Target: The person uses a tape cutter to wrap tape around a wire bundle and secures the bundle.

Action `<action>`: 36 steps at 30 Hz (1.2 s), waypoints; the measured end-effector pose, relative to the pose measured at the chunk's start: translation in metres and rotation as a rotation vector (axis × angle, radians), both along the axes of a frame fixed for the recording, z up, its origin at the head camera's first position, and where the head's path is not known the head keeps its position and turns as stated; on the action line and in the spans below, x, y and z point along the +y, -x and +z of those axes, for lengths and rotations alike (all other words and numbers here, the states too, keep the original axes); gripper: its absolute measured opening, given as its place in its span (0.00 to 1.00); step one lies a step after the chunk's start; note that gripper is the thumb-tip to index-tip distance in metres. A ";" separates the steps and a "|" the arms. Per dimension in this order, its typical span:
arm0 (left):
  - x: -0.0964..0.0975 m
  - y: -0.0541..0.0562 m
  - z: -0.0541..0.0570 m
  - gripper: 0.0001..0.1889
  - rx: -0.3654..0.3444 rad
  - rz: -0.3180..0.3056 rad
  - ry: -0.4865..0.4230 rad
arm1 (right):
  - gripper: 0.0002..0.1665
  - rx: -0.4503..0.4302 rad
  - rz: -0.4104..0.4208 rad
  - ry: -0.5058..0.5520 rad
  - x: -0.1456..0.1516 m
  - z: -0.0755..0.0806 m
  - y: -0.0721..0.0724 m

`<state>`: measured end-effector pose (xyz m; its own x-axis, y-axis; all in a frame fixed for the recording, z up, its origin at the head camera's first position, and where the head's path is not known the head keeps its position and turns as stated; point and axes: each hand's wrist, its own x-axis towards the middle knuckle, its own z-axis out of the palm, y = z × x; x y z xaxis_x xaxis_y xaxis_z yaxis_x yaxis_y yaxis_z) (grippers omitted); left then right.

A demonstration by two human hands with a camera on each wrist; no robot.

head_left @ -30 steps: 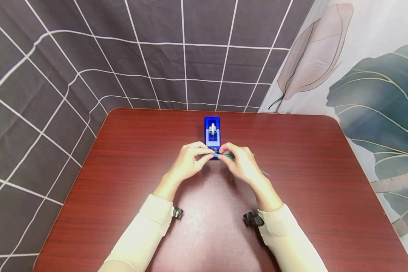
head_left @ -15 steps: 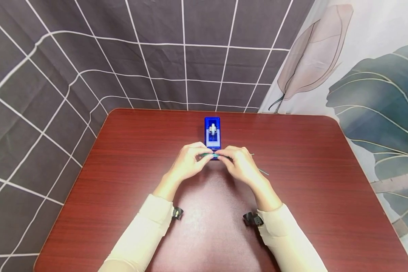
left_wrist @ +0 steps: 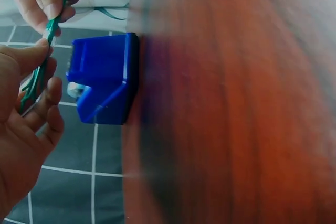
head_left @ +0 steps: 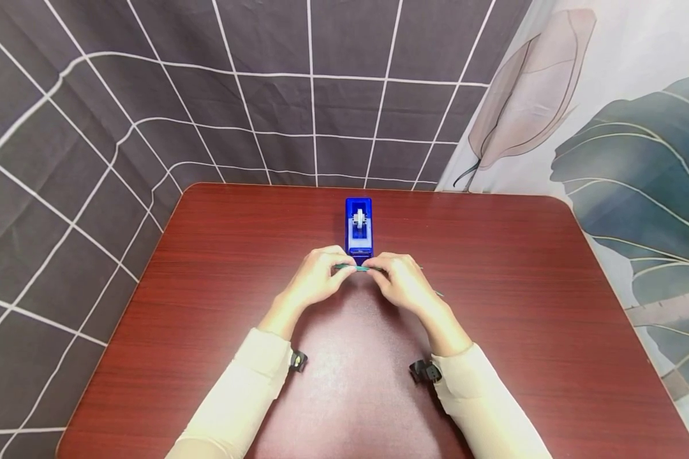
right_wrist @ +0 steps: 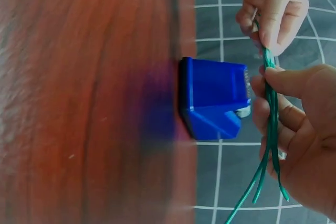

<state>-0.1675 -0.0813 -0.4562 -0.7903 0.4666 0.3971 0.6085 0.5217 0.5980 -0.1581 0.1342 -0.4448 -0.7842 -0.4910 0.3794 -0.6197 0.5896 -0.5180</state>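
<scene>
Between both hands stretches a bundle of thin green wires (right_wrist: 272, 111), roughly level and running left to right in the head view. My left hand (head_left: 317, 275) pinches one end between thumb and fingers. Close beside it, my right hand (head_left: 404, 282) pinches the bundle too, and loose wire ends splay out past its palm. A pale shiny patch shows on the wires in the short gap between the hands; I cannot tell whether it is tape. Just beyond the fingertips stands a blue tape dispenser (head_left: 359, 228) with a roll in it, its serrated edge facing me.
The reddish-brown wooden table (head_left: 235, 242) reaches out on both sides of the hands. A dark grid-patterned curtain (head_left: 275, 95) hangs behind and at the left, with a leaf-print curtain (head_left: 620, 159) at the right. Each wrist wears a small black camera (head_left: 300, 361).
Both hands have drawn slightly toward me with the wires, uncovering more of the dispenser's front. The right fingers have shifted along the bundle, and wire now shows inside the left hand. The dispenser stays put.
</scene>
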 end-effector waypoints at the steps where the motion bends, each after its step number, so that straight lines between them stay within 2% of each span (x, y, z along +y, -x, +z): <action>1: -0.001 0.000 -0.002 0.04 -0.008 0.000 0.013 | 0.08 -0.002 0.011 0.002 0.000 -0.002 0.001; 8: -0.004 0.001 -0.010 0.04 -0.087 0.006 0.039 | 0.11 0.005 0.029 -0.041 -0.001 -0.016 0.003; 12: -0.007 0.000 -0.014 0.02 -0.154 -0.009 0.051 | 0.13 -0.126 0.058 -0.047 0.000 -0.023 0.002; 16: -0.009 0.000 -0.018 0.02 -0.203 -0.036 0.102 | 0.13 -0.243 0.074 -0.023 0.001 -0.027 0.002; 21: -0.010 -0.001 -0.020 0.05 -0.284 -0.037 0.145 | 0.10 -0.284 0.050 -0.012 0.000 -0.031 0.002; 26: -0.010 -0.001 -0.021 0.07 -0.370 -0.041 0.172 | 0.08 -0.311 0.040 -0.078 -0.001 -0.028 0.000; 32: -0.011 -0.003 -0.022 0.10 -0.379 -0.065 0.165 | 0.14 -0.346 0.042 -0.136 0.000 -0.023 -0.005; 36: -0.012 -0.004 -0.022 0.10 -0.393 -0.061 0.159 | 0.15 -0.336 0.039 -0.159 0.002 -0.022 -0.007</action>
